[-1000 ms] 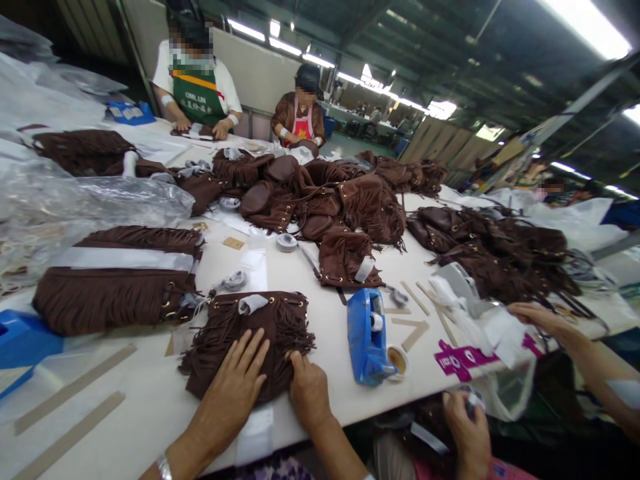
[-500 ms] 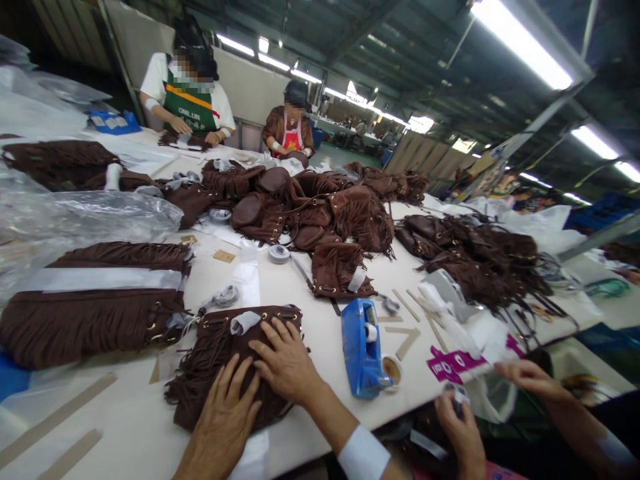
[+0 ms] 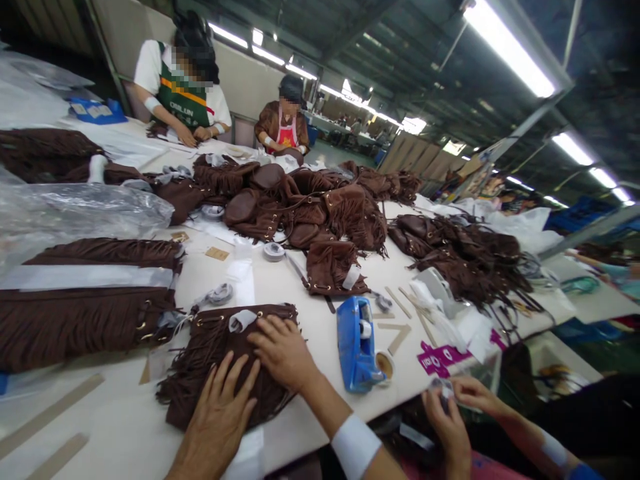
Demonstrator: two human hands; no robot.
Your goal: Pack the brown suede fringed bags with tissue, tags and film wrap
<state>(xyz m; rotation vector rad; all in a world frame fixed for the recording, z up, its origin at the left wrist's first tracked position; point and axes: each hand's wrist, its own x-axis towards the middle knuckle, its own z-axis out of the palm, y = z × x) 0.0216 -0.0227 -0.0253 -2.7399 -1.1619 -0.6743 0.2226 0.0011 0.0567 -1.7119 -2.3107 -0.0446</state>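
A brown fringed suede bag (image 3: 210,347) lies flat on the white table (image 3: 125,427) in front of me. My left hand (image 3: 220,413) rests on its lower fringe, fingers spread and flat. My right hand (image 3: 283,350) presses flat on the bag's upper right part, fingers stretched toward the studded top edge. A white paper tag (image 3: 243,320) sits at the bag's top. Neither hand holds anything.
A blue tape dispenser (image 3: 355,343) stands right of my hands. Piles of brown fringed bags (image 3: 310,207) fill the table's middle, with bundled ones (image 3: 85,300) at left beside clear plastic (image 3: 75,213). A neighbour's hands (image 3: 455,407) work at lower right. Two people sit across.
My right hand moved from the bag's lower right edge up onto its upper part. The left hand stayed on the fringe. The neighbour's hands came together near the table edge.
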